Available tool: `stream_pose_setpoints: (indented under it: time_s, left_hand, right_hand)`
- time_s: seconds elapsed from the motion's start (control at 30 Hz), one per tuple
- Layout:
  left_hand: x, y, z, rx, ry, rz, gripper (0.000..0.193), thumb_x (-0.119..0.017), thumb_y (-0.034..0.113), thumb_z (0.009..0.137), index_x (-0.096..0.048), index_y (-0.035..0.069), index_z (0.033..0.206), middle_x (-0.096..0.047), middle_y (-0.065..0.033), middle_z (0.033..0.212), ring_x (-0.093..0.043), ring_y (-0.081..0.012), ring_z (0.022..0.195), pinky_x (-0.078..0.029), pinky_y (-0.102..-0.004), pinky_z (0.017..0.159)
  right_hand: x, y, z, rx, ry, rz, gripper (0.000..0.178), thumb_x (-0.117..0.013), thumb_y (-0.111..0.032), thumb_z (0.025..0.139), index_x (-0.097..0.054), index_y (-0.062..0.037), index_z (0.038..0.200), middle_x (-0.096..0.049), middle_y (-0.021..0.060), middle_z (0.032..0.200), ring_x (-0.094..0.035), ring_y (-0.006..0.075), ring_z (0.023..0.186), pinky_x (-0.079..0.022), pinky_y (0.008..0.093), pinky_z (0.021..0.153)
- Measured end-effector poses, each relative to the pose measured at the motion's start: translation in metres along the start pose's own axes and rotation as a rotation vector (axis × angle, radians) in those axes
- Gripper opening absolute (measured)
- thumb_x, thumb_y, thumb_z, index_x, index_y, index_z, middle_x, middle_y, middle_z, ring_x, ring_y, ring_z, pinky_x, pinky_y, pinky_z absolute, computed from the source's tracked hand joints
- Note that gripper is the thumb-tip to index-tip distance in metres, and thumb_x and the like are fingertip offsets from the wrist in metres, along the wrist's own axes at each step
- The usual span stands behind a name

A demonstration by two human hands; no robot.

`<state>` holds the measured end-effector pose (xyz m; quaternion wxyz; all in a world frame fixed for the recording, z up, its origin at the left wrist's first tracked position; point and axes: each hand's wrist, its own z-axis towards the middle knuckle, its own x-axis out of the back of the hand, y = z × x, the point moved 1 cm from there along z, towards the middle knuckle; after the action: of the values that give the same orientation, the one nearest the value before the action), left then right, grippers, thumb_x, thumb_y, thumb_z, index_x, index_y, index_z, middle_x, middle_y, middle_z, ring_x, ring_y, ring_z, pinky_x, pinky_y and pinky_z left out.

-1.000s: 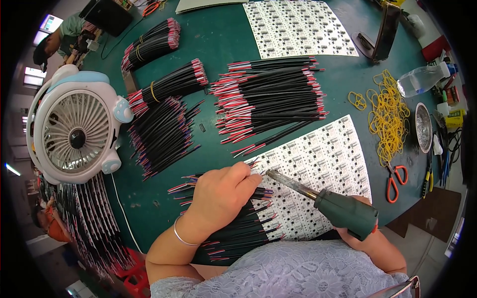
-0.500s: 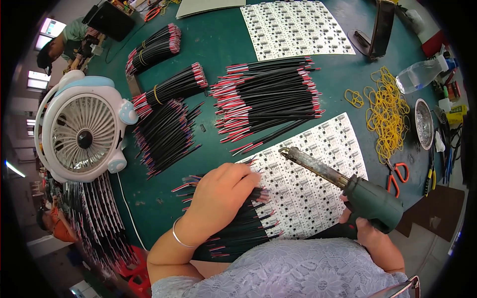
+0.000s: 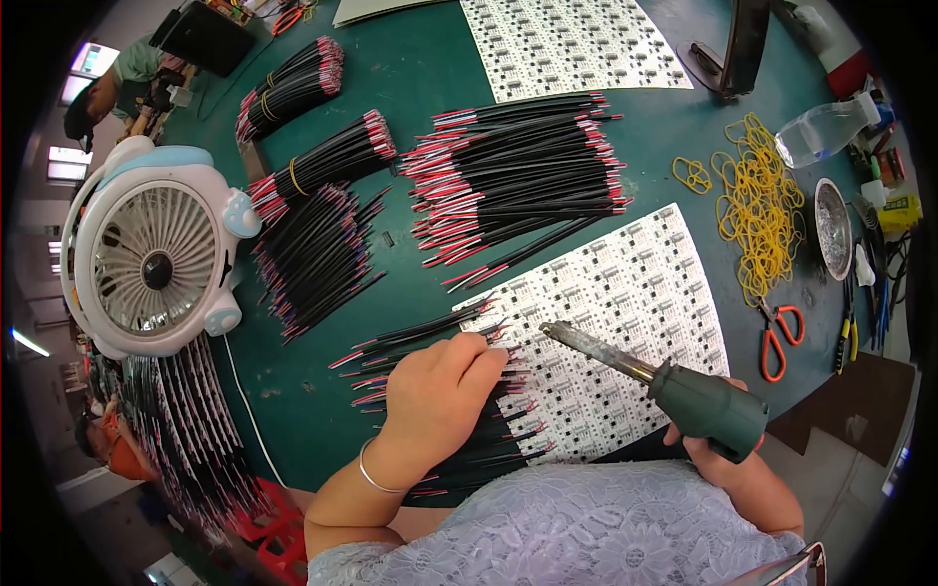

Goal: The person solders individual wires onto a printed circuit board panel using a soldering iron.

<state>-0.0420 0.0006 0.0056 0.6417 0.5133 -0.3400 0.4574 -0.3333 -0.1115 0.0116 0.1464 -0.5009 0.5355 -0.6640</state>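
My left hand (image 3: 435,398) is closed in a pinch at the left edge of a white circuit board sheet (image 3: 625,317). Its fingertips press down on black wires (image 3: 415,337) with stripped red and bluish ends, which reach onto that edge; the exact grip is partly hidden under the fingers. In my right hand (image 3: 711,457) is a dark green soldering gun (image 3: 705,402), held by its handle from below. Its metal tip points left and hovers over the board, to the right of my left fingertips.
Beyond the board lies a broad pile of black wires (image 3: 537,181). Banded wire bundles (image 3: 337,156) and a fan (image 3: 156,264) stand left. To the right are yellow rubber bands (image 3: 757,205), orange-handled cutters (image 3: 777,342), a metal bowl (image 3: 832,230) and a plastic bottle (image 3: 826,135).
My left hand has shifted slightly nearer along the board's edge, uncovering wires at the far corner. The soldering gun has moved a little left and lower. The whole view has shifted slightly.
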Motion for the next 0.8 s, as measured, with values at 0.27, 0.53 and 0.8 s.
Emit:
stream_pose_setpoints:
  time_s: [0.27, 0.53, 0.8]
  left_hand:
    - [0.001, 0.0, -0.002, -0.014, -0.032, 0.0, 0.038, -0.069, 0.004, 0.057, -0.068, 0.01, 0.095, -0.056, -0.003, 0.081, -0.056, -0.02, 0.061, -0.045, -0.0306, 0.051]
    - [0.002, 0.0, 0.0, -0.003, -0.038, -0.004, 0.038, -0.068, 0.002, 0.057, -0.068, 0.009, 0.094, -0.056, -0.0028, 0.082, -0.055, -0.0199, 0.059, -0.044, -0.0303, 0.05]
    - [0.005, 0.007, 0.004, 0.028, -0.07, 0.038, 0.032, -0.067, 0.003, 0.062, -0.067, 0.01, 0.093, -0.053, -0.0026, 0.08, -0.053, -0.0199, 0.057, -0.043, -0.0311, 0.049]
  right_hand:
    - [-0.002, -0.004, -0.001, 0.028, -0.045, -0.056, 0.032, -0.057, -0.025, 0.091, -0.055, 0.0023, 0.109, -0.061, 0.0092, 0.09, -0.063, 0.013, 0.063, -0.05, 0.0267, 0.062]
    - [-0.006, -0.009, 0.01, 0.05, -0.039, -0.066, 0.029, -0.065, -0.015, 0.078, -0.063, -0.0039, 0.105, -0.065, 0.0091, 0.093, -0.064, 0.0228, 0.079, -0.049, 0.0348, 0.078]
    - [-0.001, -0.012, 0.009, -0.01, -0.083, -0.079, 0.034, -0.072, -0.016, 0.069, -0.065, -0.007, 0.101, -0.065, 0.0107, 0.1, -0.065, 0.027, 0.083, -0.052, 0.0358, 0.075]
